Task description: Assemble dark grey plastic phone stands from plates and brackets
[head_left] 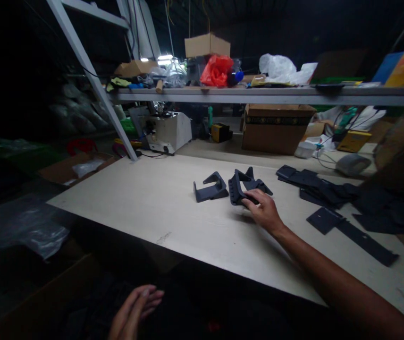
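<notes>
— Dark grey bracket point(238, 190): where is it, and is the grip secure?

— On the surface point(145, 208) at one o'clock, right hand point(263, 211) curled over its near edge; left hand point(134, 309) open, empty, off the surface.

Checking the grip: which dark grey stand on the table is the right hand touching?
The slotted dark grey stand, under the fingers of the right hand. The other stand, to its left, stands apart and untouched.

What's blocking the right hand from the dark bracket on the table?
Nothing visible: the right hand is already touching the dark bracket, fingers at its near edge. A second bracket sits apart to the left.
</notes>
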A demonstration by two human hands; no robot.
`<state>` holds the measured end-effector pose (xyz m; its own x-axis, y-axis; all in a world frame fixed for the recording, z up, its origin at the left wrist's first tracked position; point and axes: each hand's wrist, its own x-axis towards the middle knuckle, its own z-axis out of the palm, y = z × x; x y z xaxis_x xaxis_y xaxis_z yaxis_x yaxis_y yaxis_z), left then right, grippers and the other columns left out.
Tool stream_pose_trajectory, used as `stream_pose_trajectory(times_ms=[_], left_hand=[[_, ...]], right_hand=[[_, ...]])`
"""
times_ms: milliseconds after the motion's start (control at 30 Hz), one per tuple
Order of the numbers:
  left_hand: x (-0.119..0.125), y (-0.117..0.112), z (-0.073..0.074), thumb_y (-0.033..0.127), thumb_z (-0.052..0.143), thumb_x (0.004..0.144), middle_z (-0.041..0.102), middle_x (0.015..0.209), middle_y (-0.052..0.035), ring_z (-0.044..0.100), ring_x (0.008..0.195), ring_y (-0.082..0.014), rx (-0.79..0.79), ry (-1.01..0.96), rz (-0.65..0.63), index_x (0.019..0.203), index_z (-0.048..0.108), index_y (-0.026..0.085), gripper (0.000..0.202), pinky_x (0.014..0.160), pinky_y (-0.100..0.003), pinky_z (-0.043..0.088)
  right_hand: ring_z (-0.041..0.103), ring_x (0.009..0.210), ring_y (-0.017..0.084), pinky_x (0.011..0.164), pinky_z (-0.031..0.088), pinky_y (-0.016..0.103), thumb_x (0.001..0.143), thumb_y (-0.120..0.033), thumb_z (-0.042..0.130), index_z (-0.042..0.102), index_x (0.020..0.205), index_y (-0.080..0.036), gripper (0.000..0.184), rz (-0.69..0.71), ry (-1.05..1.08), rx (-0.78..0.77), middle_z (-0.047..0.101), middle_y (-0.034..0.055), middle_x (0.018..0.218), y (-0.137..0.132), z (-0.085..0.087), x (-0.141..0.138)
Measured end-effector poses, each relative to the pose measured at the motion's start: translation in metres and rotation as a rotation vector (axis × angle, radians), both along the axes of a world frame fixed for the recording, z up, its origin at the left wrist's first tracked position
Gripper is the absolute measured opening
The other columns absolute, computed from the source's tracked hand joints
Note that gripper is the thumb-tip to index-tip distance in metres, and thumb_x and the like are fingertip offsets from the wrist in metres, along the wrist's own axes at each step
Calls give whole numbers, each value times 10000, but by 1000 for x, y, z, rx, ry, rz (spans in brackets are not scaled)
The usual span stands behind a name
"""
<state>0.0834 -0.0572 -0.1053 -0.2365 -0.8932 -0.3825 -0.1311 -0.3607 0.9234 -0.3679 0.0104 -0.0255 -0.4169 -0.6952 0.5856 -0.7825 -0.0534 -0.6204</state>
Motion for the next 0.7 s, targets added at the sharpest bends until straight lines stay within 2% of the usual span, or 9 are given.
stream_pose_trajectory(times_ms=[67,133,267,367,433,500,567,633,700], left_hand=[[-29,0,17,757,730,786,795,1110,-138,736,1088,-347,-26,67,-112,1069,745,171,650,995,-431,575],[-59,1,34,702,656,888,784,1154,-150,732,1093,-342,-16,195,-239,1121,736,161,594,1000,-432,556],[-116,5,63,682,524,969,741,1272,-201,703,1182,-343,151,618,-454,1323,689,114,689,1027,-425,541],[-150,7,76,747,480,939,740,1255,-222,711,1161,-342,351,906,-420,1380,661,83,817,1021,-457,568],[-162,7,79,687,527,924,762,1189,-182,724,1117,-317,454,1029,-345,1377,665,108,749,1008,-469,589],[-164,7,78,571,620,884,768,1095,-126,728,1069,-276,467,1104,-247,1318,692,135,619,995,-439,604],[-156,5,75,502,700,821,732,976,-87,722,953,-238,389,1111,-185,1214,716,143,532,944,-411,625],[-139,2,72,516,745,774,675,895,-69,689,841,-221,285,1043,-207,1137,719,141,522,887,-420,640],[-119,0,68,532,770,755,663,882,-79,676,815,-237,212,906,-302,1126,718,156,531,881,-457,638]], right_hand=[[684,1036,235,936,545,387,985,-331,669,751,1137,-188,225,7,-34,-83,731,96,1096,8,11,15],[687,1023,215,927,549,362,979,-326,704,757,1142,-206,210,91,-128,-135,730,77,1085,20,20,40],[699,1022,193,928,550,329,963,-293,755,790,1134,-238,183,456,-506,-56,746,54,1071,50,23,106],[712,1054,196,972,540,339,963,-275,756,791,1140,-236,185,618,-620,71,763,52,1087,71,15,141],[706,1067,198,983,535,349,968,-281,748,780,1164,-230,206,620,-522,125,759,59,1095,82,7,144],[690,1091,208,989,532,363,962,-320,753,765,1205,-221,263,535,-355,192,739,78,1136,91,0,127],[666,1145,231,1012,523,385,940,-374,768,751,1231,-213,333,353,-214,257,715,100,1203,103,-8,92],[649,1177,254,1035,512,412,928,-410,753,756,1199,-214,335,59,-122,309,708,108,1235,119,-14,44],[638,1183,285,1069,486,451,893,-426,747,771,1138,-221,320,-316,-79,341,718,107,1223,138,-21,-7]])
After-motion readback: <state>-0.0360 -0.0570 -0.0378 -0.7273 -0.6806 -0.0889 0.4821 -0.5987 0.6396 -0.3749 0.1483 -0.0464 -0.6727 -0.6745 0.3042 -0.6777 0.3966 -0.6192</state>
